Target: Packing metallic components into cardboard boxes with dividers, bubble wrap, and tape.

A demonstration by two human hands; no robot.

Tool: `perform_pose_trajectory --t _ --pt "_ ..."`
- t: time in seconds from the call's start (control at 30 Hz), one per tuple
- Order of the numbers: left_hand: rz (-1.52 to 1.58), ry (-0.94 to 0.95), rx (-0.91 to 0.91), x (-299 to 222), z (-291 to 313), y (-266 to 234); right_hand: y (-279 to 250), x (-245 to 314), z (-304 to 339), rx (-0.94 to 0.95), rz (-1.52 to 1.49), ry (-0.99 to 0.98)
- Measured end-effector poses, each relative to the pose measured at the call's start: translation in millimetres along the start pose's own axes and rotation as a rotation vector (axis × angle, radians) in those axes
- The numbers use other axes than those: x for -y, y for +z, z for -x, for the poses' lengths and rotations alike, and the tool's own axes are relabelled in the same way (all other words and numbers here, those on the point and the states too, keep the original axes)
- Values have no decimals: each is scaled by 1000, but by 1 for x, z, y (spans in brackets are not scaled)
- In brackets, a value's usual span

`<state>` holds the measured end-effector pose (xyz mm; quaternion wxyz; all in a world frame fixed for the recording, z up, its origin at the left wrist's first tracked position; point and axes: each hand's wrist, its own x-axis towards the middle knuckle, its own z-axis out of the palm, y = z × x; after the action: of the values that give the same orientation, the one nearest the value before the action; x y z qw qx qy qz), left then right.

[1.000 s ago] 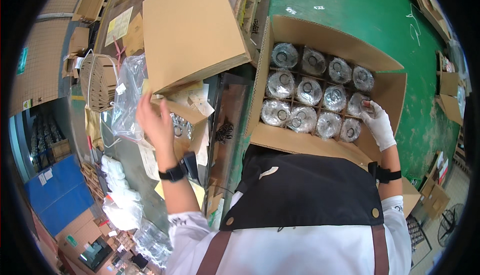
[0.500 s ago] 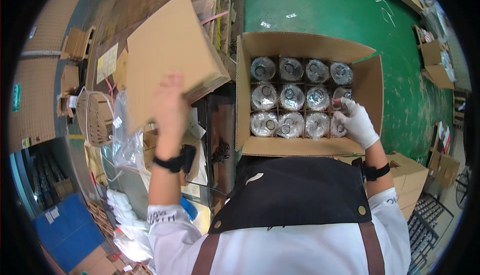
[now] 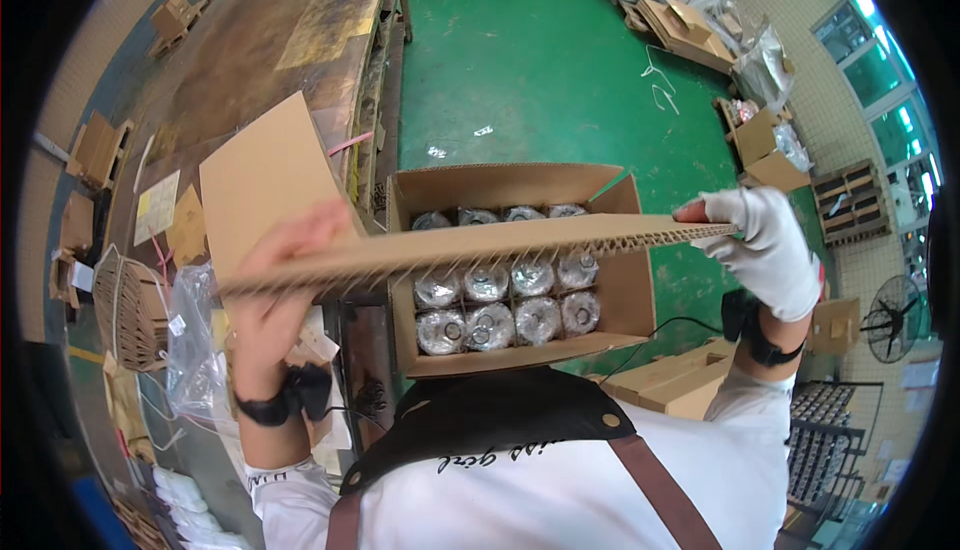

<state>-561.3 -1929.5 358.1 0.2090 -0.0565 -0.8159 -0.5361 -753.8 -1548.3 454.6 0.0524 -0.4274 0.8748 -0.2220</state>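
A flat corrugated cardboard sheet point(image 3: 500, 238), seen nearly edge-on, spans between my two hands above an open carton point(image 3: 520, 358). My bare left hand point(image 3: 275, 285), a little blurred, grips its left end. At the right end my white-gloved right hand point(image 3: 765, 245) pinches the sheet with bare fingertips. Inside the carton, dividers separate rows of round clear items point(image 3: 537, 318) wrapped in plastic film; the sheet hides part of the middle. Left of the carton, more flat cardboard sheets point(image 3: 275, 165) lie stacked by the workbench.
A long worn workbench point(image 3: 240, 60) runs along the left. Clear plastic bags point(image 3: 195, 335) and a woven basket point(image 3: 128, 310) sit near my left arm. Beyond the carton is green floor point(image 3: 500, 60). A folded-flap carton point(image 3: 680, 380) stands by my right elbow, with a black fan point(image 3: 893, 318) farther right.
My left hand has lifted a cardboard sheet off the stack and brought it rightward over the carton. My right hand has left the wrapped items and taken the sheet's other end. The view has tilted up.
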Motion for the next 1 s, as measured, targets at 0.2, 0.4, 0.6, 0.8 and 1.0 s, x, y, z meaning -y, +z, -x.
perform_pose_trajectory --t 0.2,0.4,0.6,0.8,1.0 --pt "328 -385 -177 73 17 49 95 -57 13 -86 330 -38" --pt "171 -585 -150 131 47 70 196 -122 57 116 540 11" --pt "22 -793 -98 180 81 94 205 -89 58 125 544 57" --pt "297 -1031 -151 180 65 102 244 -86 48 248 631 185" --pt "241 -963 13 185 58 120 251 -128 67 633 238 176"
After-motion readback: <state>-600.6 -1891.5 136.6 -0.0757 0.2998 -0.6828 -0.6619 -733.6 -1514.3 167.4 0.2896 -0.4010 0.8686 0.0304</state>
